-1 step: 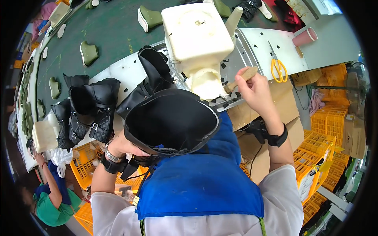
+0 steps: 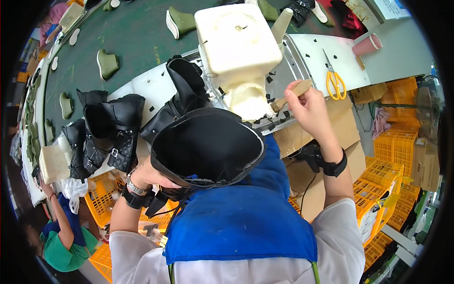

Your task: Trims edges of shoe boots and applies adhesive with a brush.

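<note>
Left hand (image 2: 156,175) grips black boot (image 2: 208,144), near side of cream plastic dispenser (image 2: 239,45); right hand (image 2: 308,110) pinches wooden-handled brush (image 2: 281,103), dispenser's right; scissors (image 2: 330,72) farther right.

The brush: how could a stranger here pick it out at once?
Start from the big off-white container near the top centre. Just right of its white-smeared lower mouth, the right hand holds the brush at a slant, bristles toward the mouth. Unlike the yellow-handled scissors lying farther right, it has a plain tan handle and pale-tipped bristles.
</note>
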`<state>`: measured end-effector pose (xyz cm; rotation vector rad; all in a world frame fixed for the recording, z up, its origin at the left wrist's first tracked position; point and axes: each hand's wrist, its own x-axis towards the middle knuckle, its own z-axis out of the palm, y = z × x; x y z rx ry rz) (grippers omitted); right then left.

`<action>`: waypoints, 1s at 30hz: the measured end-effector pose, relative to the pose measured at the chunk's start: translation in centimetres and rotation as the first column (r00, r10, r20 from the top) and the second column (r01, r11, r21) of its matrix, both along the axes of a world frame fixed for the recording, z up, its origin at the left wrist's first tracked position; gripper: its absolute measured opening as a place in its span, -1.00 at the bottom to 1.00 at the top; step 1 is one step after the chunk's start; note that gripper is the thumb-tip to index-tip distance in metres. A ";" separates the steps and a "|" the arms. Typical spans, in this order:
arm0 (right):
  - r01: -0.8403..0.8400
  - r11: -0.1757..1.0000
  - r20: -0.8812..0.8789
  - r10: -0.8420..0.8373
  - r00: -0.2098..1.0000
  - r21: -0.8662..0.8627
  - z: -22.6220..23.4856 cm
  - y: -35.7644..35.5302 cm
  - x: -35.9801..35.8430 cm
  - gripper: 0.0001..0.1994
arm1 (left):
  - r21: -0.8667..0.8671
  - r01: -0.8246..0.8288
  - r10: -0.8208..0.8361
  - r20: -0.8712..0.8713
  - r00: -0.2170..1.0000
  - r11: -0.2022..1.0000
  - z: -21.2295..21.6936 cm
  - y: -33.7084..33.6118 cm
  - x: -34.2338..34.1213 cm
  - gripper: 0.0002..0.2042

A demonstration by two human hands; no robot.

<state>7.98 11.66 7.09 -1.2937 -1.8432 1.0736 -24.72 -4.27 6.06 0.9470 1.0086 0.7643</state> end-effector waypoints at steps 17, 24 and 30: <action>-0.339 0.878 -0.207 0.420 0.884 0.339 4.6 -0.9 -4.5 -0.91 | -0.048 -0.002 0.006 0.083 0.997 0.999 0.9 0.7 1.0 -0.22; -0.252 0.918 -0.212 0.324 0.922 0.305 4.9 -1.8 -4.4 -0.90 | 0.070 0.005 -0.006 0.013 1.000 0.998 1.6 0.1 0.2 -0.20; -0.284 0.915 -0.094 0.321 0.942 0.285 5.9 -1.1 -5.6 -0.91 | 0.384 0.104 0.135 -0.548 0.826 0.918 4.3 0.1 1.6 -0.13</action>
